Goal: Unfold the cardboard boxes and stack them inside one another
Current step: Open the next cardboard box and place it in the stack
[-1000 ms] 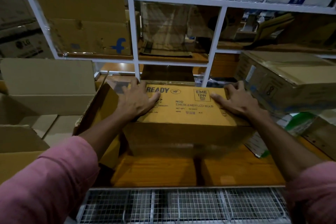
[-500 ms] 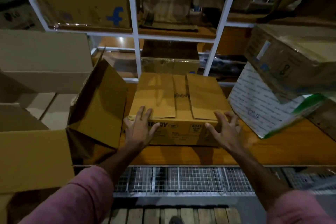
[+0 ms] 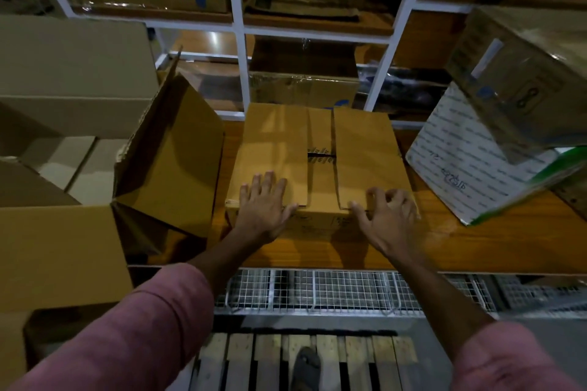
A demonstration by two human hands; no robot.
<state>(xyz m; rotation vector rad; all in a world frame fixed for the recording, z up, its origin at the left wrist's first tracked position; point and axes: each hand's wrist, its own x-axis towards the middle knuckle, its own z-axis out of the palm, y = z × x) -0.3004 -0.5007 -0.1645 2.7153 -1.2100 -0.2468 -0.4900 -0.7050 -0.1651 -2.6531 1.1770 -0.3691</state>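
Wooden shelf (image 3: 444, 251) front edge: closed box (image 3: 317, 162) is lying under both hands, left hand (image 3: 262, 209) pressing flat with fingers spread, right hand (image 3: 386, 219) curling loose at its flap (image 3: 365, 155), gripping nothing.

A brown cardboard box (image 3: 317, 162) stands on the wooden desk (image 3: 476, 241), its top flaps folded down but leaving a narrow gap along the middle, with dark print on its near face. Just left of this box, an open brown box (image 3: 171, 155) lies tipped on its side, its flaps spread; further left sits a larger, paler open box (image 3: 57, 251)
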